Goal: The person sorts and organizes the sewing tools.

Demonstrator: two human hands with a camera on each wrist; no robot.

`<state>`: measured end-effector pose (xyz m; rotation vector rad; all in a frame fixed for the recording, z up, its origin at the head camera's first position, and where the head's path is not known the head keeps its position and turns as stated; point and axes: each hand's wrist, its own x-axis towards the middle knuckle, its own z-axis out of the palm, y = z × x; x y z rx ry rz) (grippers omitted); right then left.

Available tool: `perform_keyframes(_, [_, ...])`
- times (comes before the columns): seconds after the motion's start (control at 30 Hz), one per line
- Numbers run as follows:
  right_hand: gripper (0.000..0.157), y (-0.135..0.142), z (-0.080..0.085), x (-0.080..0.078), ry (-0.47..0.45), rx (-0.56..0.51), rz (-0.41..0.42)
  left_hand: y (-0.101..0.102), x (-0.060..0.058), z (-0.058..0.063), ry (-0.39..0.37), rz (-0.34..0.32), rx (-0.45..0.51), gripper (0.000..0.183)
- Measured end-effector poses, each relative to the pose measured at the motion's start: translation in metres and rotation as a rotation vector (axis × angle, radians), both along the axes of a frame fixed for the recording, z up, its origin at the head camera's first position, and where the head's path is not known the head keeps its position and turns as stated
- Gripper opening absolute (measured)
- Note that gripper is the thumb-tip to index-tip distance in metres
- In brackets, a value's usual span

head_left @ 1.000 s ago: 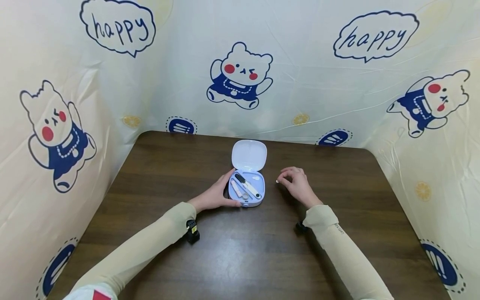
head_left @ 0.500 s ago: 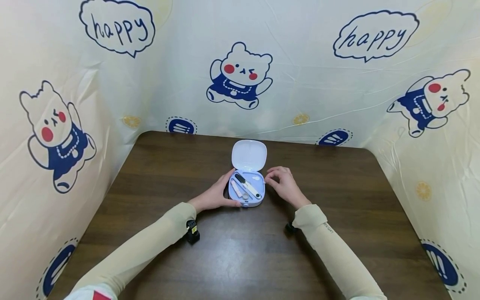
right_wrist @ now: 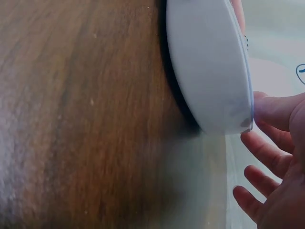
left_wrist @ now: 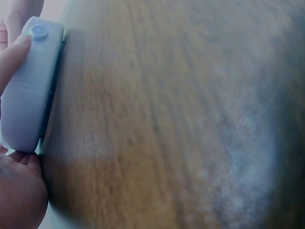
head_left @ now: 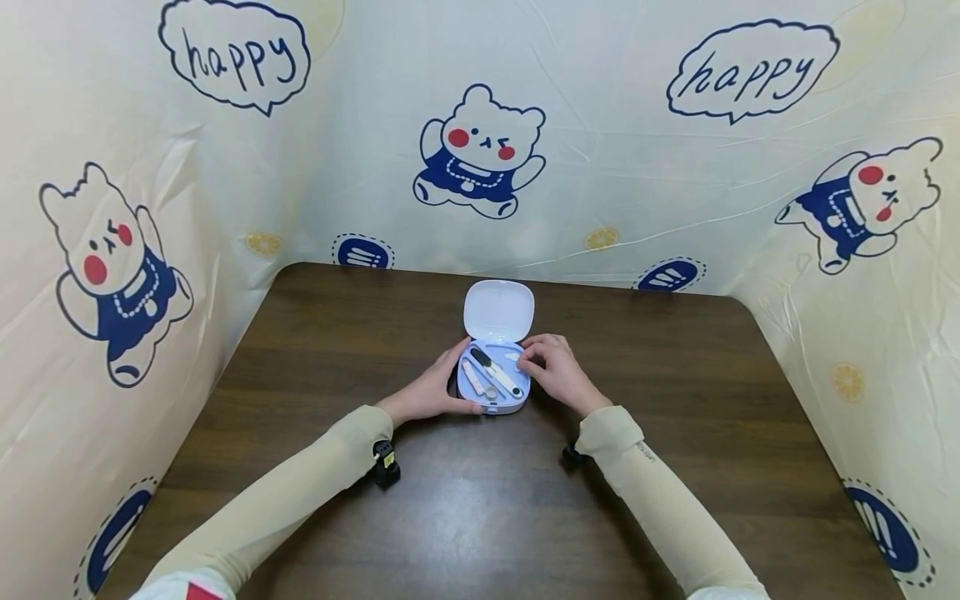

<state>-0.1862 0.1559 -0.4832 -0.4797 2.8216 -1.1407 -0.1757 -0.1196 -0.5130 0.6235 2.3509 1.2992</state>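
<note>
A light blue case (head_left: pixel 501 409) stands on the table, its lid (head_left: pixel 498 310) tipped up at the back. My left hand (head_left: pixel 429 387) grips the case's left side, its thumb beside the round front button (left_wrist: pixel 39 32). Inside lie a black-and-white slim tool (head_left: pixel 498 374), a pale pink-and-white stick (head_left: pixel 472 377) and a small round piece (head_left: pixel 491 392). Over the right part of the case, my right hand (head_left: pixel 558 372) pinches a tiny white piece (head_left: pixel 517 367), mostly hidden by the fingertips. Another small white shape (head_left: pixel 512 356) shows just behind it.
The dark wooden table (head_left: pixel 450 517) runs back to a printed curtain (head_left: pixel 600 167), which also closes in both sides. A black wrist camera (head_left: pixel 386 467) sits under the left cuff, another (head_left: pixel 573 456) under the right.
My right hand has moved left from beside the case to above its right part, carrying the tiny white piece. The left hand and the case have stayed in place.
</note>
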Motion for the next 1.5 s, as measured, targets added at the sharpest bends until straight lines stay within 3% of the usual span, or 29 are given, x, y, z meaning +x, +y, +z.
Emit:
perform_keyframes(0.4, [0.009,-0.004,0.003,0.0,-0.024,0.051,0.025,0.0,0.0,-0.004,-0.005,0.006,-0.002,0.125])
perform_keyframes(0.7, [0.009,-0.003,0.004,-0.003,-0.005,0.1,0.048,0.002,0.001,0.001,-0.012,0.006,-0.013,0.124])
perform_keyframes(0.87, [0.008,-0.002,0.003,-0.004,-0.015,0.07,0.038,0.002,0.001,0.002,-0.009,0.01,-0.024,0.123])
perform_keyframes(1.13, [0.013,0.006,0.007,-0.007,0.022,-0.041,-0.045,0.002,0.0,0.001,-0.008,0.012,-0.018,0.124])
perform_keyframes(1.5, [0.026,0.014,0.022,-0.027,0.079,-0.173,-0.187,0.001,-0.001,-0.001,-0.001,0.014,-0.028,0.124])
